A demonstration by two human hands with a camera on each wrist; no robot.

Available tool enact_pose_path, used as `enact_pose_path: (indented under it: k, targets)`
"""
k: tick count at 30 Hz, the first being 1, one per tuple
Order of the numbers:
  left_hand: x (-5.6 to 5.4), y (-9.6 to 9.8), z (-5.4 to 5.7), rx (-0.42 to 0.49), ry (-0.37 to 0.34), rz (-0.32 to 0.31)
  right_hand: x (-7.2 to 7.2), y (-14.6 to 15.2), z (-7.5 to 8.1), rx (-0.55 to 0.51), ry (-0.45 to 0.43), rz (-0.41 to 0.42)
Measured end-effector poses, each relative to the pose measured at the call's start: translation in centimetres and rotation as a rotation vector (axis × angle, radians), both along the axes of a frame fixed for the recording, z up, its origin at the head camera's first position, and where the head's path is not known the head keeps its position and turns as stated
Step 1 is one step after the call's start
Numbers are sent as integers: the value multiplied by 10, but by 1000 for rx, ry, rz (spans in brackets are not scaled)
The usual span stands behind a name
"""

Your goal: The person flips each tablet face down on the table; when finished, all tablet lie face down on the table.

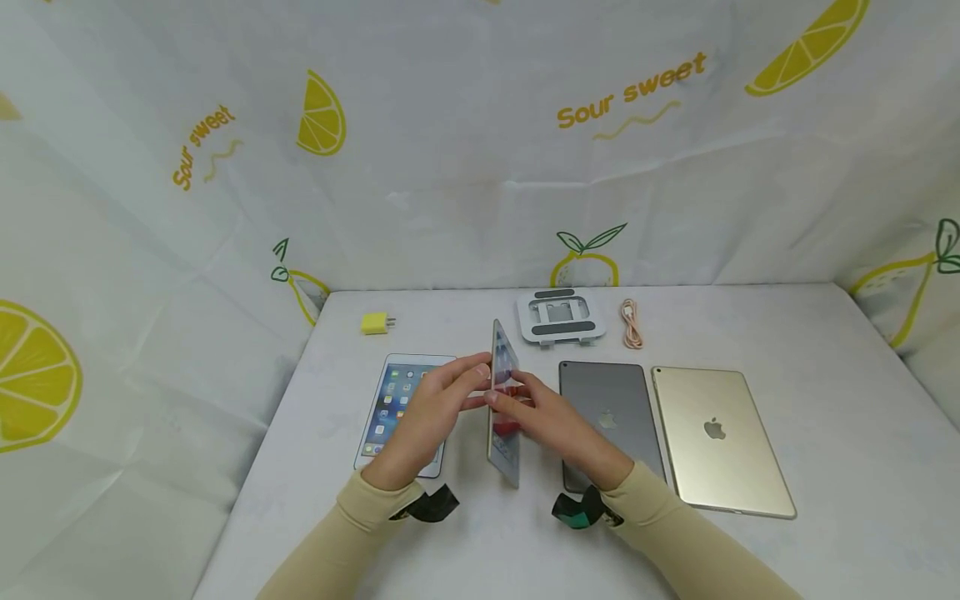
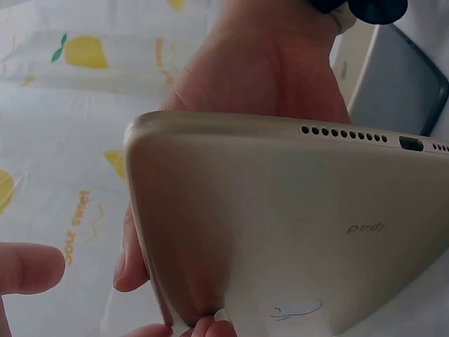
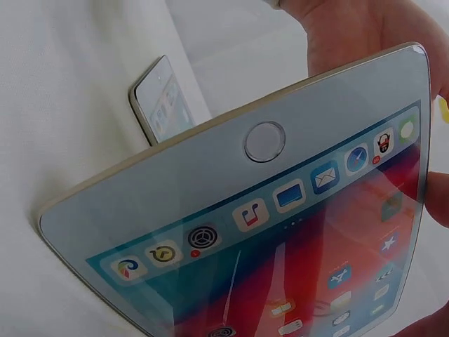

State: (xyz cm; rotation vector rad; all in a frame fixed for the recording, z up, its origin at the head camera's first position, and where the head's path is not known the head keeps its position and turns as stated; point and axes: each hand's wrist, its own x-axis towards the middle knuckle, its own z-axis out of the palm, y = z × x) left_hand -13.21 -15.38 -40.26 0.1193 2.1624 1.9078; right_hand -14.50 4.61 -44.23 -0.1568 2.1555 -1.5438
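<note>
A gold-backed tablet (image 1: 504, 460) stands upright on its long edge between my hands, its screen toward the right. The left hand (image 1: 441, 402) holds it from the back side, fingertips at the upper edge and the back. On the screen side my right hand (image 1: 553, 423) grips the same edge, its thumb along the rim. In the left wrist view the tablet's back (image 2: 295, 203) bears a small scribble, and speaker holes line its end. The right wrist view shows the lit screen (image 3: 309, 232) with app icons and a round home button (image 3: 265, 142).
Left lies a white tablet (image 1: 397, 392), screen lit. A grey tablet (image 1: 603, 387) and a larger gold tablet (image 1: 720, 458) rest face down at right. Behind are a yellow plug adapter (image 1: 374, 323), a white folding stand (image 1: 561, 328) and a coiled pink cable (image 1: 632, 325).
</note>
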Motion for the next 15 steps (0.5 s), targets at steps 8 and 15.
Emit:
enact_pose_path:
  k: [8,15]
  targets:
    - [2,1,1,-8,13,-17,0,-1,-3,-101,-6,5]
    - [4,2,2,-8,14,-16,1,-2,-1,-157,-35,3]
